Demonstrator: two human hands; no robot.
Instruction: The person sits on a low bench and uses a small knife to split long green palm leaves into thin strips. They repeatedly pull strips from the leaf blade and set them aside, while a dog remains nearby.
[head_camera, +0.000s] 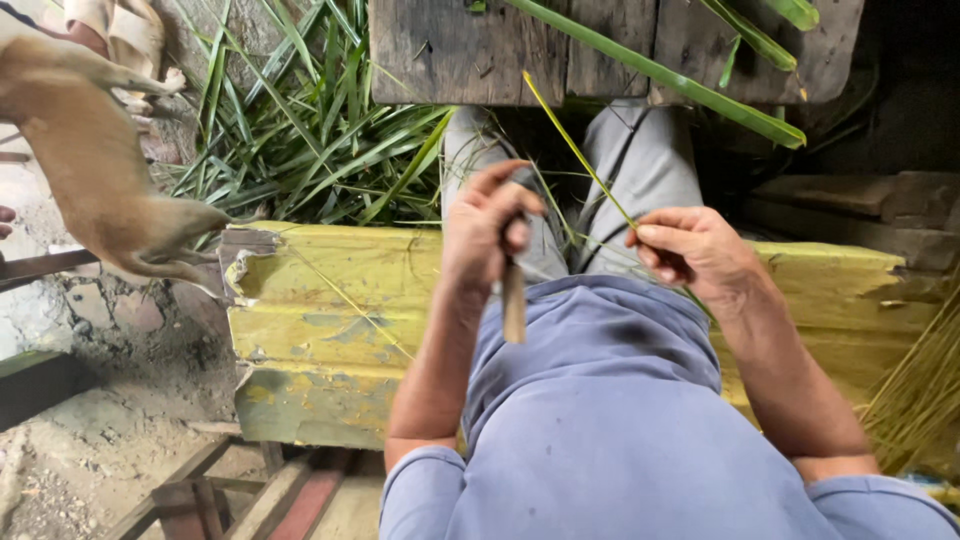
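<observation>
Hands, two, bare, seen from above over a blue shirt. Left hand (492, 225): fingers curled tight round a wooden-handled tool (513, 300), handle end pointing back toward the body; the working end is hidden behind the fingers, so whether it is a blade cannot be told. Right hand (695, 250): thumb and fingers pressed together, pinching a thin yellow-green strip (578, 152) that rises from the pinch, up and to the left, toward a dark wooden board (470, 55). Desk (330, 320): worn yellow-painted bench, chipped at the left end, crossing just beyond the hands with grey-trousered knees past it. Leaves (310, 140): heap of long green blades on the ground, left of the knees; one broad blade (660, 75) lies slantwise over the board. Stripped fibres (915, 400): pale bundle at the right edge. Dog (90, 160): tan, at upper left, well apart from the hands. Step in hand, judged: paring or splitting the strip. Next move calls for steady tension from the pinch while the tool meets the strip.
</observation>
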